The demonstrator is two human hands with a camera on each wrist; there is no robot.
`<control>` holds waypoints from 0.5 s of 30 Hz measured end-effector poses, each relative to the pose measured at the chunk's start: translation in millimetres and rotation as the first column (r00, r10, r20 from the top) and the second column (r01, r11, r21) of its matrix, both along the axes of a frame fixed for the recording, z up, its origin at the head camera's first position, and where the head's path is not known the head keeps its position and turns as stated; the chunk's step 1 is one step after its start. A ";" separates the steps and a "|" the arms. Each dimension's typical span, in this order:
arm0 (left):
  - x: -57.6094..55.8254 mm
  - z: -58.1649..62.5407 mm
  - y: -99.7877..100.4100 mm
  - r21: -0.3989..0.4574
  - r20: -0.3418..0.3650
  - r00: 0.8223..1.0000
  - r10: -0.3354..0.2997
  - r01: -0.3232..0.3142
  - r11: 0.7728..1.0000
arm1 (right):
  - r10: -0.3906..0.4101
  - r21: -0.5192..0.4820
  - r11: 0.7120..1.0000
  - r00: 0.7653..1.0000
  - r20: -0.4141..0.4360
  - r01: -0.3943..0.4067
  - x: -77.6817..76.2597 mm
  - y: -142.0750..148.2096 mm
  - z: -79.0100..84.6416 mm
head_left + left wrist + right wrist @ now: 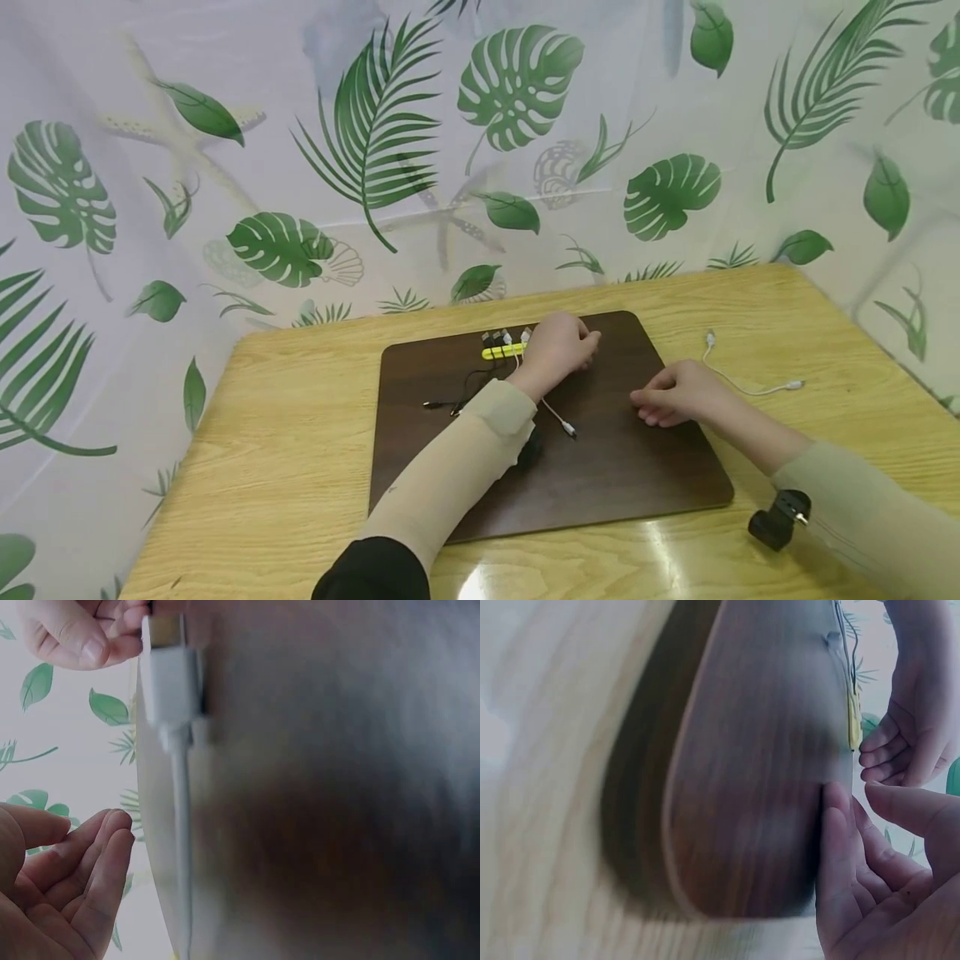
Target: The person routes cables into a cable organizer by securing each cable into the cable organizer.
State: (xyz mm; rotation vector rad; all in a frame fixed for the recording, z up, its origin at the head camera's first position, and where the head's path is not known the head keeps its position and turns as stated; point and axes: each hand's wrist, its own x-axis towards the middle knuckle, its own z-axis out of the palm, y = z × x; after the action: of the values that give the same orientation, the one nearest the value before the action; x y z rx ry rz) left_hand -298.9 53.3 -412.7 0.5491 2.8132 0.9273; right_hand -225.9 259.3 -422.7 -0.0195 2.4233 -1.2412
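Note:
My left hand is over the back of the dark brown board, just right of a yellow cable holder. Several black and white USB cables sit in that holder, plugs toward the back. From beside my left wrist, a white cable's end lies toward the board's middle; a white plug looms large in the left wrist view. Loosely bent and holding nothing, the left fingers stand apart from the thumb. My right hand hovers at the board's right side, thumb and fingers apart, also holding nothing.
A loose white cable lies on the wooden table right of the board. Black cable ends rest on the board left of my forearm. A black wrist camera is strapped at the right sleeve. Leaf-printed cloth hangs behind the table.

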 end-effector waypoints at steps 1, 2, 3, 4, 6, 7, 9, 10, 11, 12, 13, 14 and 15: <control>1.2 -0.5 1.8 0.008 0.010 1.000 0.001 -0.001 1.000 | -0.004 0.003 1.000 1.000 0.002 0.004 0.6 2.3 -0.4; 2.4 -1.1 3.5 0.015 0.019 1.000 0.001 -0.001 1.000 | -0.006 0.009 1.000 1.000 0.003 0.006 0.9 4.7 -1.0; 3.4 -1.7 5.3 0.019 0.025 1.000 0.003 -0.003 1.000 | -0.008 0.014 1.000 1.000 0.003 0.008 1.6 7.1 -1.1; 4.5 -2.2 6.8 0.017 0.027 1.000 0.001 -0.001 1.000 | -0.009 0.018 1.000 1.000 0.002 0.009 2.2 9.4 -1.3; 6.2 -3.2 9.8 0.008 0.027 1.000 -0.004 0.003 1.000 | -0.011 0.028 1.000 1.000 -0.002 0.011 3.5 14.5 -1.0; 7.0 -3.4 11.2 0.004 0.024 1.000 -0.006 0.006 1.000 | -0.014 0.033 0.999 1.000 -0.003 0.014 4.3 17.0 -0.6; 8.2 -3.8 13.8 -0.006 0.015 1.000 -0.017 0.017 1.000 | -0.017 0.035 0.999 1.000 -0.007 0.017 5.7 22.4 0.1; 8.8 -3.8 14.9 -0.009 0.010 1.000 -0.026 0.026 1.000 | -0.018 0.036 0.999 1.000 -0.006 0.019 6.2 25.4 0.3; 9.3 -3.7 16.0 -0.008 0.009 0.999 -0.032 0.032 0.999 | -0.019 0.037 0.999 1.000 -0.006 0.019 6.7 28.1 0.8; 9.8 -3.6 17.1 -0.008 0.007 0.999 -0.038 0.038 0.999 | -0.018 0.038 0.999 1.000 -0.009 0.018 7.3 30.9 1.3; 10.3 -3.4 18.2 -0.006 0.009 0.999 -0.043 0.043 0.999 | -0.019 0.037 0.999 1.000 -0.009 0.019 7.8 33.8 1.6; 10.7 -3.3 19.3 -0.004 0.014 0.999 -0.048 0.048 0.999 | -0.023 0.034 0.999 1.000 -0.007 0.023 8.1 36.6 1.8; 11.1 -3.1 20.5 -0.001 0.019 0.999 -0.051 0.051 0.999 | -0.027 0.032 0.999 1.000 -0.005 0.027 8.4 39.3 2.1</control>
State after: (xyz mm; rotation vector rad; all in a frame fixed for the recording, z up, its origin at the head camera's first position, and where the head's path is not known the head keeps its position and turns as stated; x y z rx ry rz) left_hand -287.8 73.7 -415.7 0.6051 2.7688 0.9163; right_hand -217.5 298.6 -420.6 0.0194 2.4553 -1.2145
